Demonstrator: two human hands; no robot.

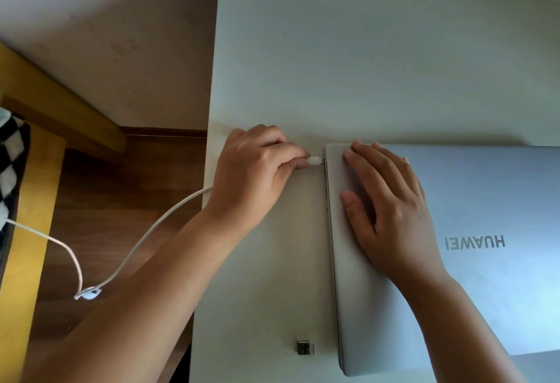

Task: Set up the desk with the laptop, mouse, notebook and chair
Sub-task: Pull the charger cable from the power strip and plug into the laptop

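A closed silver laptop (472, 276) lies flat on the pale desk (333, 64), its logo upside down to me. My right hand (391, 210) rests palm down on the lid near its left edge, fingers spread. My left hand (254, 170) pinches the white plug (315, 161) of a charging cable against the laptop's left side, near the back corner. The white cable (145, 231) runs from that hand off the desk's left edge and hangs in a loop over the floor. No mouse, notebook or chair is in view.
A small USB dongle (305, 348) lies on the desk just left of the laptop's near corner. Left of the desk are wooden floor (100, 201), a yellow wooden frame (33, 201) and a black-and-white checked cloth (10, 164). A wall rises behind.
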